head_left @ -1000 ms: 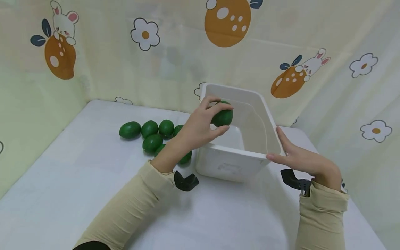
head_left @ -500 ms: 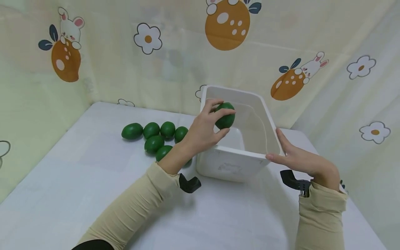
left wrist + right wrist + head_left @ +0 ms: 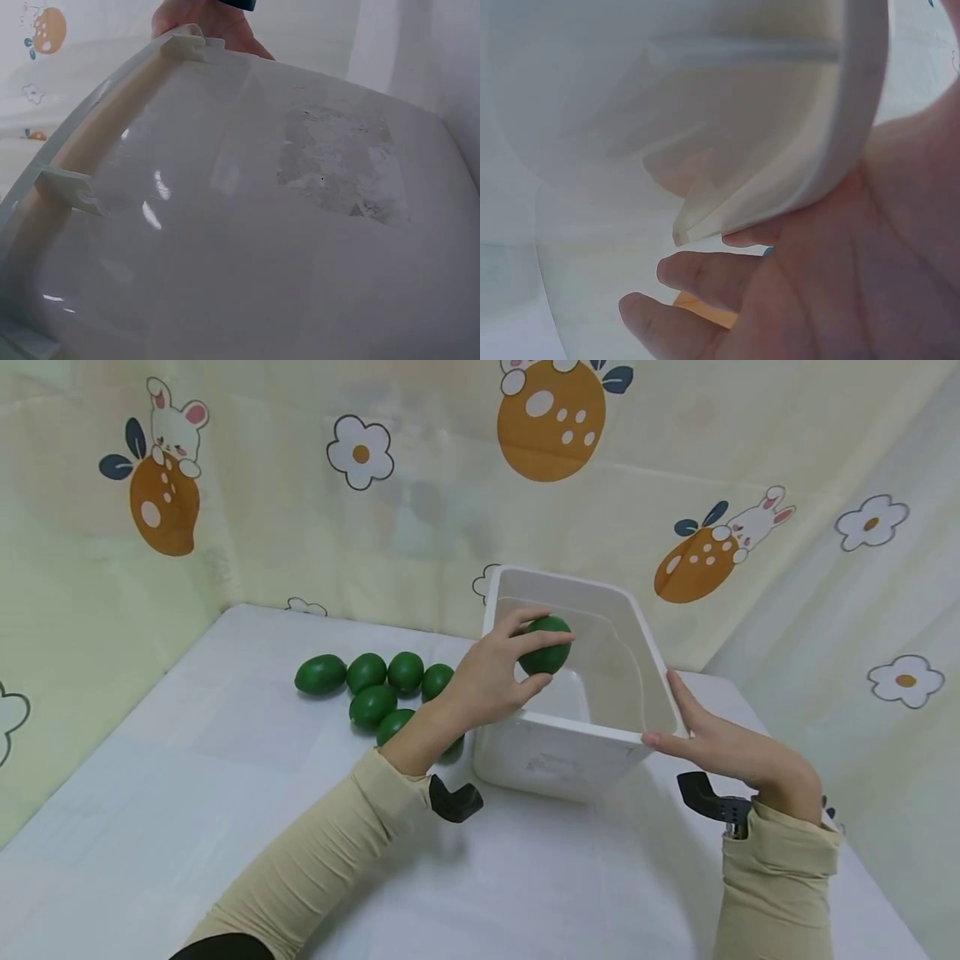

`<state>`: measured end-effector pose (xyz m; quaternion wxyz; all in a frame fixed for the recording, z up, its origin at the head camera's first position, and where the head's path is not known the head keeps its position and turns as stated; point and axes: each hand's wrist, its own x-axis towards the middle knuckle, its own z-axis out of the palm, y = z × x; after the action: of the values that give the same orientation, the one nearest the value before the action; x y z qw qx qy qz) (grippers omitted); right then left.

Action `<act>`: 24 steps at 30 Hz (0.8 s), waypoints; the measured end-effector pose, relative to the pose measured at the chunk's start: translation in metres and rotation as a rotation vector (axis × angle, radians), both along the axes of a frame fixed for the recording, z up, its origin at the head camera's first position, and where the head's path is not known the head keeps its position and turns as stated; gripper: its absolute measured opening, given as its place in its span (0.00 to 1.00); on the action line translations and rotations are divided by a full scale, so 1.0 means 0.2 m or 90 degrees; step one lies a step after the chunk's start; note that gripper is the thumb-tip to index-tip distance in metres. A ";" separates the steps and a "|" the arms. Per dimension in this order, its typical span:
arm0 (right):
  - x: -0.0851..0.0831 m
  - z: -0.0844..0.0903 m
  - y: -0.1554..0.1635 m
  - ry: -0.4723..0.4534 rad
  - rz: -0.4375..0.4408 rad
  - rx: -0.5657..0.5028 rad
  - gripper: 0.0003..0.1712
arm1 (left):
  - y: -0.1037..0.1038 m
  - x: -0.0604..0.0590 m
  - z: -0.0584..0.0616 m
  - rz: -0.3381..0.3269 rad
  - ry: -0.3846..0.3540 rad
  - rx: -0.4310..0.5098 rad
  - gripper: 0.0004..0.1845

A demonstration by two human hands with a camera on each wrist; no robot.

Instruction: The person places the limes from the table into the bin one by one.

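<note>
In the head view my left hand (image 3: 498,672) holds a dark green lime (image 3: 546,645) between thumb and fingers, over the opening of a white plastic bin (image 3: 570,756). My right hand (image 3: 712,739) grips the bin's front right corner, its thumb at the front rim and its fingers along the right side. The left wrist view is filled by the outer wall of the bin (image 3: 247,225), with the right hand (image 3: 214,22) at its far corner. From the right wrist, extended fingers of the right hand (image 3: 817,292) show just under the rim.
Several more green limes (image 3: 372,707) lie grouped on the white-covered table (image 3: 225,793), left of the bin; the left forearm partly hides some. A patterned curtain (image 3: 420,510) hangs behind the table and along its sides.
The left hand, still holding the lime, has moved slightly right and lower over the bin. The right hand stays at the bin's corner.
</note>
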<state>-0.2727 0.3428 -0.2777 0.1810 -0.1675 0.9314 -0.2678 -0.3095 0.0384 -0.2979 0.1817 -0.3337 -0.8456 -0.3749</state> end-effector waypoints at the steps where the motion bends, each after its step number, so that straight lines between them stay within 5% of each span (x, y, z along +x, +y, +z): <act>1: 0.00 0.00 0.00 0.002 0.001 -0.002 0.54 | 0.00 0.00 0.00 -0.002 0.002 -0.003 0.24; 10: 0.00 0.01 0.00 -0.004 -0.003 0.002 0.54 | 0.00 0.00 0.01 -0.003 -0.021 -0.026 0.26; 17: 0.01 0.01 -0.01 0.005 0.004 0.005 0.55 | 0.00 0.01 0.04 0.026 0.000 -0.065 0.69; 24: 0.02 0.02 -0.01 0.006 0.005 -0.001 0.54 | 0.00 0.01 0.03 0.022 0.005 -0.043 0.67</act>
<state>-0.2689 0.3400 -0.2741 0.1773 -0.1725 0.9314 -0.2671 -0.3073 0.0390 -0.2924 0.1804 -0.3266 -0.8627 -0.3415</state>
